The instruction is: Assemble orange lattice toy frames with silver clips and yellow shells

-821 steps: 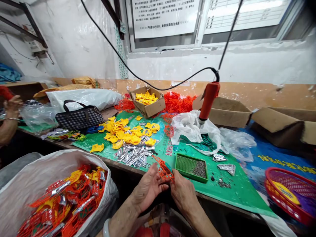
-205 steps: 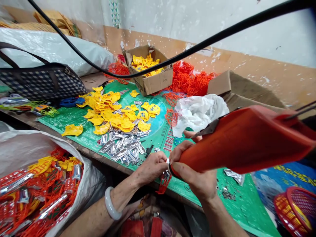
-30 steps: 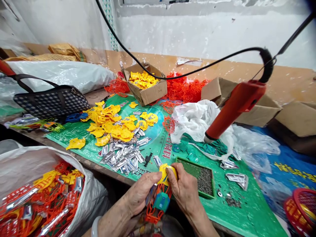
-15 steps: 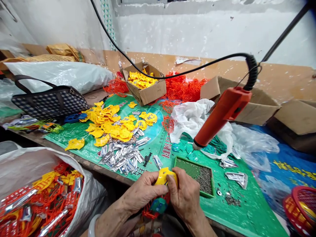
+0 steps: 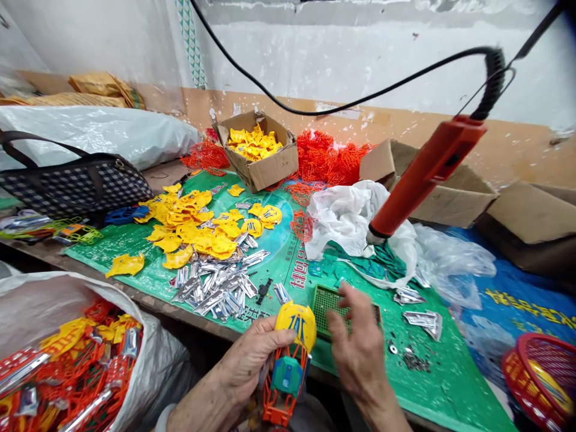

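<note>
My left hand (image 5: 252,363) grips a toy vehicle body (image 5: 288,375) near the table's front edge. The body has an orange-red lattice frame, a teal block in its middle and a yellow shell piece (image 5: 294,323) at its far end, where my thumb presses. Over the green screw tray (image 5: 321,300), my right hand (image 5: 360,348) reaches with fingers apart and somewhat blurred; I see nothing held in it. It covers much of the tray, including most of the small screws. A red electric screwdriver (image 5: 425,180) hangs on a black coiled cord beyond my right hand.
Yellow shell pieces (image 5: 193,225) and silver pieces (image 5: 220,285) lie heaped left of centre. A white sack (image 5: 157,342) of red, yellow and silver parts stands at left. Behind are a cardboard box (image 5: 274,165), red lattice parts (image 5: 333,159) and white cloth (image 5: 346,210). A red basket (image 5: 517,372) sits at right.
My right hand has left the yellow piece and moved right over the tray. The toy body is now turned to show its frame and teal block. The view has shifted slightly.
</note>
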`<state>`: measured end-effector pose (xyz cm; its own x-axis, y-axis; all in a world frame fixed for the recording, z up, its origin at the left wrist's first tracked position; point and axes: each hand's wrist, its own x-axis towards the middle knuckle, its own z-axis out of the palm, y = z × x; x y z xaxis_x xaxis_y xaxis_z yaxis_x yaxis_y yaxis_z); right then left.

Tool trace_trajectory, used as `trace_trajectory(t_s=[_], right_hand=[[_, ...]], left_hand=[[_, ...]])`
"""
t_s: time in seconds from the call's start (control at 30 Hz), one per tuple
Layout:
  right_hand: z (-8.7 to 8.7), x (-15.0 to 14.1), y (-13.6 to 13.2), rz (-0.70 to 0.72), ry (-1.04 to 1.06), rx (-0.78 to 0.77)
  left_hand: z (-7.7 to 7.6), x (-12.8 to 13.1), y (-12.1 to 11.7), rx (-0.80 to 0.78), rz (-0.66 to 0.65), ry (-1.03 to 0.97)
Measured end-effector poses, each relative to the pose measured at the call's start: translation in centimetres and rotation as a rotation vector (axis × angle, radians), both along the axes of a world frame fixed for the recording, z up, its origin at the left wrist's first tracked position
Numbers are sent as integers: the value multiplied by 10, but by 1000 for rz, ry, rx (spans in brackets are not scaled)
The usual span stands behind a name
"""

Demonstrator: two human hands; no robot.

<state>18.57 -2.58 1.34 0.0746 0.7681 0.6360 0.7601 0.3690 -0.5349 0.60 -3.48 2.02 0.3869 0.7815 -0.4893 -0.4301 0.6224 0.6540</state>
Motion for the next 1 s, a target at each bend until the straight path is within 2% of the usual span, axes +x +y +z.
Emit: trace_trajectory(t_s=[0.1, 0.2, 0.27, 0.33, 0.43, 0.5, 0.6, 0.73, 0.83, 0.93, 1.0], right_hand=[[26, 47, 17, -296, 133, 171], [50, 96, 48, -398, 233, 267], [61, 118, 74, -272, 294, 196], [68, 124, 103, -92, 394, 114], [79, 109, 140, 201, 608, 52], [90, 92, 154, 279, 778, 45], [107, 70, 154, 323, 925, -81], [117, 49, 127, 476, 908, -305], [109, 35, 104, 419, 825, -310], [94, 24, 88, 287, 797, -271], [83, 18, 82, 277, 812, -303]], left_hand=[[-2, 0, -1, -44, 9, -7], [-3, 2, -3, -56, 8, -43], [-3, 4, -4, -52, -3, -50], [-4, 6, -5, -45, -12, -40], [-5, 6, -7, -23, -9, 1], [-6, 5, -8, -5, 3, 33], [-6, 2, -9, -1, 19, 58], [-6, 0, -8, -34, 26, 61], [-7, 1, -6, -60, 8, 50], [-9, 3, -4, -77, 1, 43], [-10, 3, -4, -93, 6, 25]])
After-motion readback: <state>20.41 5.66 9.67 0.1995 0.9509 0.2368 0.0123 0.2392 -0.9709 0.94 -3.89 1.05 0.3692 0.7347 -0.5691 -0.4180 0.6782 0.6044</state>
